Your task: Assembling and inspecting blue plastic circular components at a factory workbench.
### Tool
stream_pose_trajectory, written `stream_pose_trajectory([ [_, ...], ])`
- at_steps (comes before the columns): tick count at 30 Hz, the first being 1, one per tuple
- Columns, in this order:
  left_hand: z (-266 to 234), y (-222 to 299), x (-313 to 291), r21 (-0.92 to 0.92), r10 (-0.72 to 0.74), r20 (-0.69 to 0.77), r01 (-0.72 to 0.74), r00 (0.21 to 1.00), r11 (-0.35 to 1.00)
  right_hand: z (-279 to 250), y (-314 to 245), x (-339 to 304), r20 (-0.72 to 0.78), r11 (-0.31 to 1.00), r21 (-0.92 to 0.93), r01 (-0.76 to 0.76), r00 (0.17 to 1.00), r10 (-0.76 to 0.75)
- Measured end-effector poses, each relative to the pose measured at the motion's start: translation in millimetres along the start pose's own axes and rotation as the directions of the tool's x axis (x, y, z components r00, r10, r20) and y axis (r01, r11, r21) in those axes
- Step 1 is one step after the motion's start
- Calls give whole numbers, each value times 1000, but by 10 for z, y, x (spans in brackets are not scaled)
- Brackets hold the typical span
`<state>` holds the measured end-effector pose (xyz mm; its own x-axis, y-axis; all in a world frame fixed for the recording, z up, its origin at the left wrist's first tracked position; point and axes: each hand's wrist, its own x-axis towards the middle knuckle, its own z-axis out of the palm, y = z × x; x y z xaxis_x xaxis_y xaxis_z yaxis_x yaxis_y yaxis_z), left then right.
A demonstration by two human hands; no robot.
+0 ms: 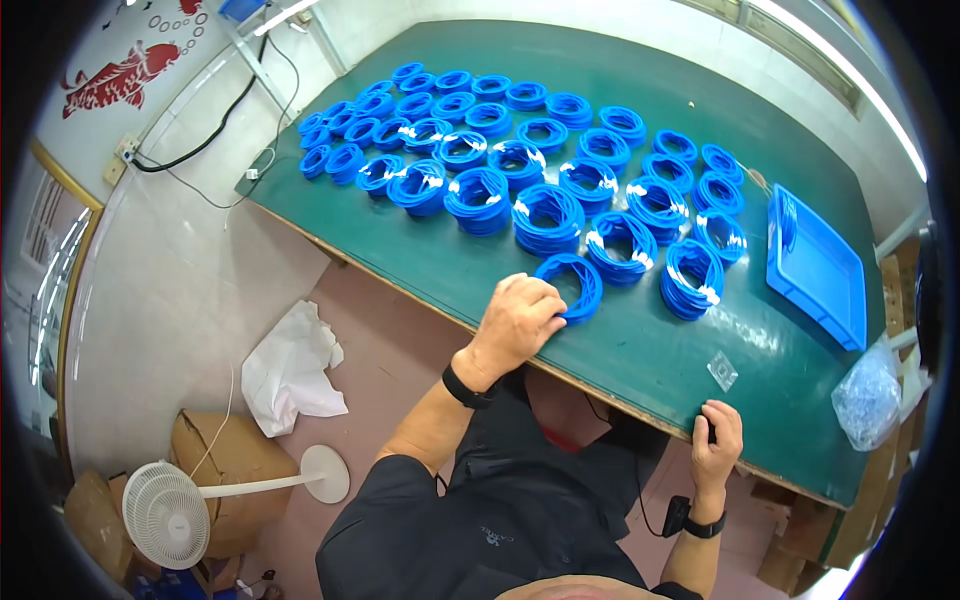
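Observation:
My left hand (pixel 518 318) grips the near left rim of a coil of blue cable (pixel 590 302) close to the front edge of the green-topped table (pixel 620 370). Its fingers are closed around the coil's strands. At the table's front edge, farther right, my right hand (pixel 717 445) is curled, with a small dark thing at its fingers that I cannot make out. Just beyond that hand lies a small clear plastic bag (pixel 722 371). Several more blue coils stand in rows and stacks past my left hand, including one stack (pixel 692 280) to its right.
A blue plastic tray (pixel 815 285) with a coil in it sits on the table's right side. Beside it is a clear bag of material (pixel 868 398). On the floor at left are a white fan (pixel 168 515), a cardboard box (pixel 235 470) and a white sheet (pixel 293 370).

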<state>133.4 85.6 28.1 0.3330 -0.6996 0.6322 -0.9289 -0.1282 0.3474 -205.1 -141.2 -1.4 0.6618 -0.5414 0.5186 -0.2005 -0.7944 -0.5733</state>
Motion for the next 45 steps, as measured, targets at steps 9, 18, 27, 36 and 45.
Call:
stream_pose_trajectory([
  [9,70,-42,-107,19,-50,24,50,998,999,43,58,8,25,1000,7,-19,1000,19],
  [18,136,28,-157,7,-43,-66,44,997,999,14,129,-21,55,999,22,-45,998,44],
  [27,290,-18,-196,56,-61,-91,66,994,996,20,180,-36,72,998,11,-64,995,63],
  [36,318,6,-200,51,-73,-95,78,993,996,19,188,-27,79,997,-2,-78,994,78],
  [45,337,26,-95,23,-16,-56,17,998,1000,-58,48,-27,22,998,-50,-41,999,42],
])
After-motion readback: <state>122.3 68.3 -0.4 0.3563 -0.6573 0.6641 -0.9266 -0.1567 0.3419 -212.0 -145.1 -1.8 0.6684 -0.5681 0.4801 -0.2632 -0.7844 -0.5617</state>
